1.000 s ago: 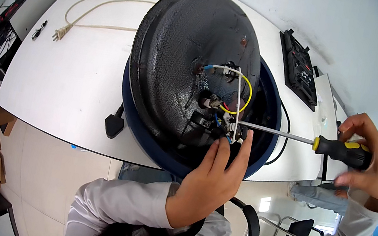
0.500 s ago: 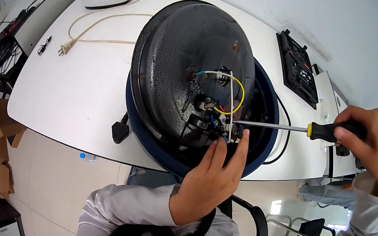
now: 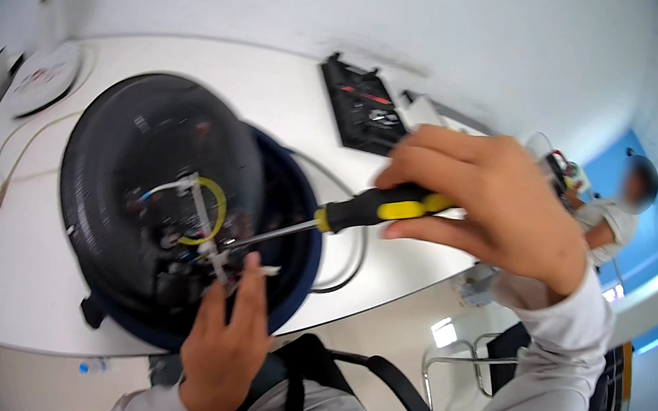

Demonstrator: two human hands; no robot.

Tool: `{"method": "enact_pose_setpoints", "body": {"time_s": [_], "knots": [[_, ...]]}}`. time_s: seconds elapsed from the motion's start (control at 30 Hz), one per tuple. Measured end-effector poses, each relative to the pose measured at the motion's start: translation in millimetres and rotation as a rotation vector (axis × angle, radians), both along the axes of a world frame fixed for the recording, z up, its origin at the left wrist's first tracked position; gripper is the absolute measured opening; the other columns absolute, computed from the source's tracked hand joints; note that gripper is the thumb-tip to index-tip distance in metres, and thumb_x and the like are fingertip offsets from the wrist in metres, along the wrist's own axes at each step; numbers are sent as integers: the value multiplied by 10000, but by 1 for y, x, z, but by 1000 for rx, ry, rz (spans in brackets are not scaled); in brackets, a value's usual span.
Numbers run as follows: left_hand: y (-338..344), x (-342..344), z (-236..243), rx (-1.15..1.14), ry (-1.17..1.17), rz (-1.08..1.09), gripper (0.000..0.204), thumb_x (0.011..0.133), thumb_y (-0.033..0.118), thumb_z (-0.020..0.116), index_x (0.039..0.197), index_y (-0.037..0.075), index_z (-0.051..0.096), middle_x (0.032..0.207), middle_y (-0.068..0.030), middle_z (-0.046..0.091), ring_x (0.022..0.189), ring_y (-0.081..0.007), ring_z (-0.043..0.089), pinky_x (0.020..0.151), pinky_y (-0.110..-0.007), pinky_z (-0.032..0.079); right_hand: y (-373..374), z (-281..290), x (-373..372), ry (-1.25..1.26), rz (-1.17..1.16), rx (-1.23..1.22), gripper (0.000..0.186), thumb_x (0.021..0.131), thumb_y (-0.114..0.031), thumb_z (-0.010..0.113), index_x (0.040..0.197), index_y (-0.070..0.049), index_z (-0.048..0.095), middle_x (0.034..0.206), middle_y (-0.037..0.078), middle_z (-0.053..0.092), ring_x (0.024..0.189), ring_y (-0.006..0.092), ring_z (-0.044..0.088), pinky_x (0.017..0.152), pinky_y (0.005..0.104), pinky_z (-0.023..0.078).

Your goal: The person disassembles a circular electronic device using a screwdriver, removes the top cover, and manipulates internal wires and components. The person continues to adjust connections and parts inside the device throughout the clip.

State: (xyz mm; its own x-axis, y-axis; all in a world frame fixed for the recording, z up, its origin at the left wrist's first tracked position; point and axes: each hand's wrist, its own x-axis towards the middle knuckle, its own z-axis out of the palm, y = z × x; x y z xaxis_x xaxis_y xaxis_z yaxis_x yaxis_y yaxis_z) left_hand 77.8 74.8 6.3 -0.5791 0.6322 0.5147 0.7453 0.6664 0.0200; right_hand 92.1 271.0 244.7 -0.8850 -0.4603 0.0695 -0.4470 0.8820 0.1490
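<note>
A black, round, domed appliance body (image 3: 113, 169) leans tilted in a dark blue round housing (image 3: 296, 274). White and yellow wires (image 3: 220, 213) and small connectors show on its wired side. My right hand (image 3: 495, 203) grips the black and yellow handle of a screwdriver (image 3: 364, 205), its metal shaft slanting down left into the wiring. The exact seat of its tip is blurred. Close beside that tip, my left hand (image 3: 226, 354) has its fingers around a small white terminal block (image 3: 220, 264), which they partly hide.
An open black tool case (image 3: 362, 111) lies at the back of the white table (image 3: 11, 283). A black cable loops right of the housing. A beige cord (image 3: 19, 184) and a white fan base (image 3: 44, 79) are at left. Another person (image 3: 614, 218) stands far right, beyond chairs.
My view has swung right, so the appliance appears farther left and a person is visible. The screwdriver is tilted more, with its handle nearer the appliance; its tip stays at the wiring.
</note>
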Motion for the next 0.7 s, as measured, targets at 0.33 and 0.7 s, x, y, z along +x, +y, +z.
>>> {"method": "enact_pose_setpoints", "body": {"time_s": [0.33, 0.7], "knots": [[0, 4, 7, -3, -83, -68, 980, 476, 291, 874, 1319, -48, 507, 1454, -76, 422, 1099, -321, 550, 913, -325, 501, 5, 2, -3, -150, -133, -113, 372, 823, -401, 722, 889, -51, 614, 590, 61, 547, 507, 254, 524, 495, 344, 359], [7, 2, 10, -11, -50, -46, 991, 413, 287, 868, 1290, -40, 541, 1425, -69, 469, 1072, -312, 562, 892, -312, 509, 10, 10, -13, -338, -323, -178, 374, 808, -359, 724, 893, -3, 647, 659, 121, 621, 648, 270, 614, 616, 354, 462]]}}
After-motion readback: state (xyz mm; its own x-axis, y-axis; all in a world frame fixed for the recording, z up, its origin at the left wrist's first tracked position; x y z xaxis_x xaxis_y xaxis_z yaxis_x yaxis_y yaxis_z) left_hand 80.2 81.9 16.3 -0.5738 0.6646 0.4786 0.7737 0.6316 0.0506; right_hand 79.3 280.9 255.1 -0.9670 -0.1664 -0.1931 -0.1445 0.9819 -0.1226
